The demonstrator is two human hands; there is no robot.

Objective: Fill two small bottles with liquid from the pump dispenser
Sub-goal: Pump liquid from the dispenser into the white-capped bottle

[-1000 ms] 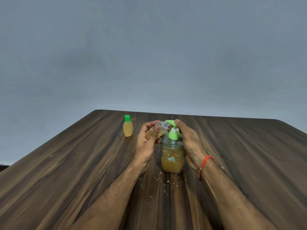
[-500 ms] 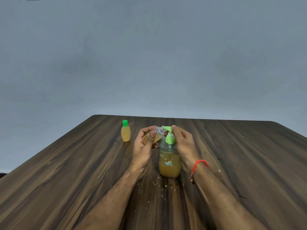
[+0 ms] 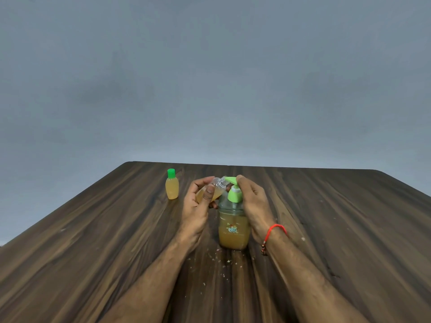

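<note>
You are gripping the open bottle in your left hand, thumb across its front and fingers curled behind, tilting it so its clear neck is meeting the green spout of the dispenser. Your right hand is wrapping the dispenser from the side, fingers curled round its shoulder and a fingertip resting on the pump head. The dispenser is standing upright on the table, between your wrists. The capped bottle is standing apart to the left, already holding amber liquid.

The open bottle is looking thin-walled and light, so it is likely to flex if you squeeze: keep taking it by the lower body, where the liquid is sitting, and leave the neck free. It is about half full, and at this tilt the level is creeping toward the mouth. The liquid is looking thick and probably slick, so any drip on the plastic could make your hold slide.

The dispenser is heavier and stiffer, with a broad base; pressing straight down on the head while bracing the shoulder should keep it from tipping. Crumbs are lying on the table near its base.
</note>
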